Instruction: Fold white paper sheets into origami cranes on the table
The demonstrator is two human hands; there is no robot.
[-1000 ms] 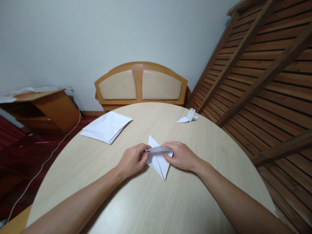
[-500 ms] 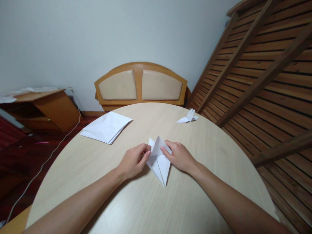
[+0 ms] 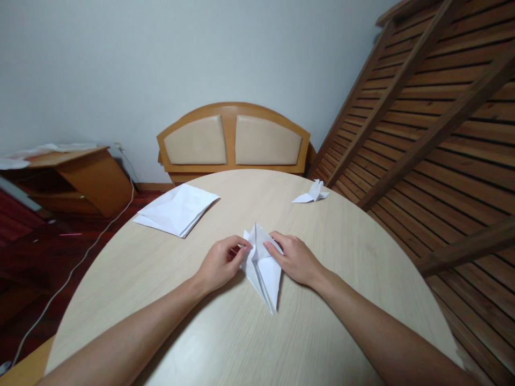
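Note:
A white folded paper (image 3: 269,273), shaped like a long kite with its narrow points toward me, is between my hands over the table. My left hand (image 3: 226,258) pinches its left edge between thumb and fingers. On the other side, my right hand (image 3: 295,256) grips the right edge, thumb on top and fingers behind. The upper flap rises to a peak, and a gap shows along the centre line. Parts of the paper under my fingers are hidden.
On the round wooden table (image 3: 225,348), a stack of white paper (image 3: 177,209) lies at the far left. A folded paper crane (image 3: 313,194) stands at the far right. Beyond are a headboard (image 3: 233,136) and leaning wooden slats (image 3: 434,134).
The paper's left side has been drawn inward and folded up along the middle, opening the centre crease. Its lower tip has shifted slightly right and nearer. Both hands keep their hold.

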